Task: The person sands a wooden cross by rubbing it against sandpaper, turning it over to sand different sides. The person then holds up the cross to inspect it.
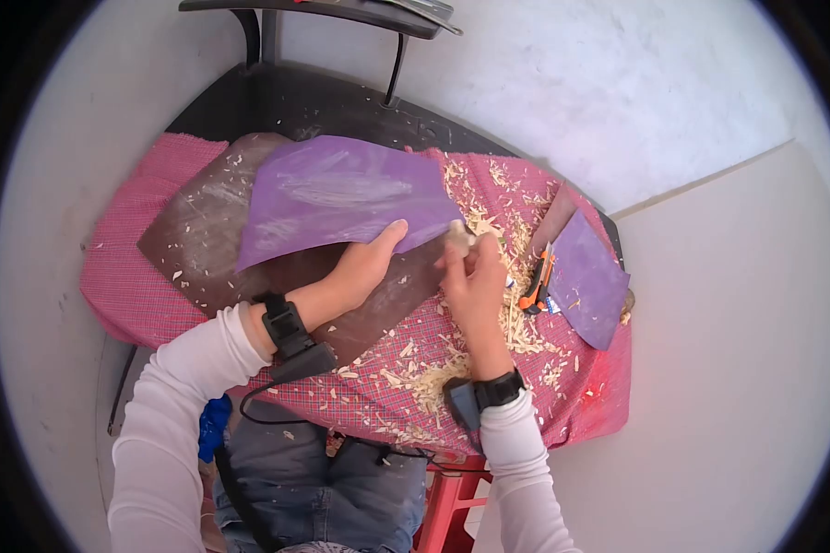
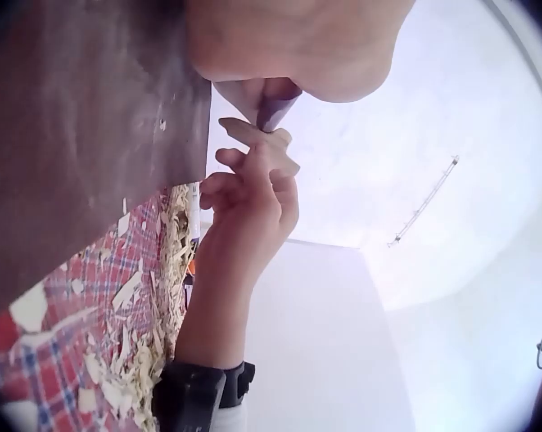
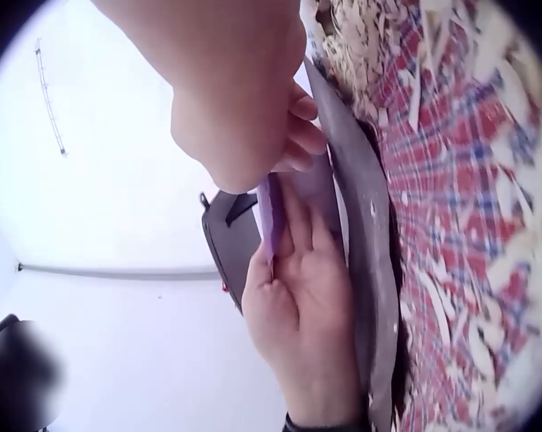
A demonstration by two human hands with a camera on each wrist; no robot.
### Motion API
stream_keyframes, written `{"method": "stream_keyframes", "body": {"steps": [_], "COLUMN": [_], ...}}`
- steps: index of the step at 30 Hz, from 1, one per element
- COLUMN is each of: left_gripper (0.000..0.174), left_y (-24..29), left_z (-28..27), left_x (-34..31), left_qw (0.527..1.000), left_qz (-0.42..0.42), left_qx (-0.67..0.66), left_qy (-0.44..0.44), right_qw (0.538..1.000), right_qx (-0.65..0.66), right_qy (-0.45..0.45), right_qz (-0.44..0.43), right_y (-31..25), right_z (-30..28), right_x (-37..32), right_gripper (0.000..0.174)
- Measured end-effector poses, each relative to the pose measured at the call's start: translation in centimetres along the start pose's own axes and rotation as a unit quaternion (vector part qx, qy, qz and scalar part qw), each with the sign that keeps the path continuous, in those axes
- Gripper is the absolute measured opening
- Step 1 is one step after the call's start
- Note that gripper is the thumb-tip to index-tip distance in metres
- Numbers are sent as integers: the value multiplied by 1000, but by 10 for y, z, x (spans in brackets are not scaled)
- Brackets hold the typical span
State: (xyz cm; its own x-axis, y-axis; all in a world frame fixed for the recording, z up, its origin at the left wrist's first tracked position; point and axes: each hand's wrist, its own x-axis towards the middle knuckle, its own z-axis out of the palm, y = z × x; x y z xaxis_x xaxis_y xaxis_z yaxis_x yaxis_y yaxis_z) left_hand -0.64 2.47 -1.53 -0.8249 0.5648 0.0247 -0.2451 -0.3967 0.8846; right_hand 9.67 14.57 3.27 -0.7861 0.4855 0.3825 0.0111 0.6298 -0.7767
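Note:
My left hand (image 1: pixel 367 265) holds a large purple sheet of sandpaper (image 1: pixel 341 184), thumb on top and fingers beneath. Pale dusty streaks mark its upper face. At the sheet's right end, my right hand (image 1: pixel 476 281) pinches a small pale carved piece of wood (image 1: pixel 458 238) between thumb and fingers. In the left wrist view the wooden piece (image 2: pixel 244 132) sticks out past the fingertips, right at the sheet's curled edge. The right wrist view shows my left hand (image 3: pixel 307 297) with its fingers stretched under the purple sheet (image 3: pixel 271 220); the wood is hidden there.
A brown sheet (image 1: pixel 207 221) lies on the red checked cloth (image 1: pixel 134 253). Wood shavings (image 1: pixel 438 382) are scattered over the right side. An orange and black utility knife (image 1: pixel 537 286) lies beside a smaller purple sandpaper piece (image 1: pixel 590 276). A dark shelf (image 1: pixel 341 11) stands behind.

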Motion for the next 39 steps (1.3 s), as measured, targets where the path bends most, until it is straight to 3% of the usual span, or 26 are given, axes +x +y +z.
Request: {"method": "stream_keyframes", "body": {"steps": [3,6,9,13,17,18,21,22,26,30,33,34,37,39], "left_gripper": [43,44,32,34,36,36,36,37,38,38,38,39,41,41], "left_y": [5,-3,-5,1,-3,0,14,9,-1,9,2,2,8,17], "left_z": [-5,-2,1,-7,-2,1,-1,-3,3,-3,5,4,4,2], "left_x": [-1,5,2,3,3,1,-5,-3,-4,-5,-5,-5,-6,-9], "left_qw": [1000,999,1000,1000,1000,1000,998,999,997,999,993,993,993,995], "left_qz": [-16,23,-7,-7,-12,-10,-14,-6,26,10,51,54,48,18], "left_qx": [11,-21,1,5,6,12,56,53,72,40,95,101,106,102], "left_qy": [-15,-10,5,-10,-3,1,-4,6,14,-7,39,27,3,-1], "right_qw": [998,998,999,987,998,996,990,984,999,987,993,999,986,988], "right_qx": [-29,-68,-49,-115,-51,-88,-74,-134,-45,-105,-115,-13,-132,-98], "right_qy": [-17,8,17,-29,-6,-5,-44,-24,24,-31,4,22,-33,-60], "right_qz": [-54,-8,0,-106,-23,-9,-109,-114,-7,-117,-23,-25,-96,-103], "right_y": [-6,-9,-8,-17,3,1,-9,-23,9,-24,-10,-6,-23,-23], "right_z": [10,0,-4,10,-2,3,17,8,-7,10,-6,-4,5,10], "right_x": [-8,3,3,-9,4,0,-12,-6,11,-10,11,11,-6,-9], "right_gripper": [21,24,24,22,22,22,23,24,24,23,23,23,21,20]}}
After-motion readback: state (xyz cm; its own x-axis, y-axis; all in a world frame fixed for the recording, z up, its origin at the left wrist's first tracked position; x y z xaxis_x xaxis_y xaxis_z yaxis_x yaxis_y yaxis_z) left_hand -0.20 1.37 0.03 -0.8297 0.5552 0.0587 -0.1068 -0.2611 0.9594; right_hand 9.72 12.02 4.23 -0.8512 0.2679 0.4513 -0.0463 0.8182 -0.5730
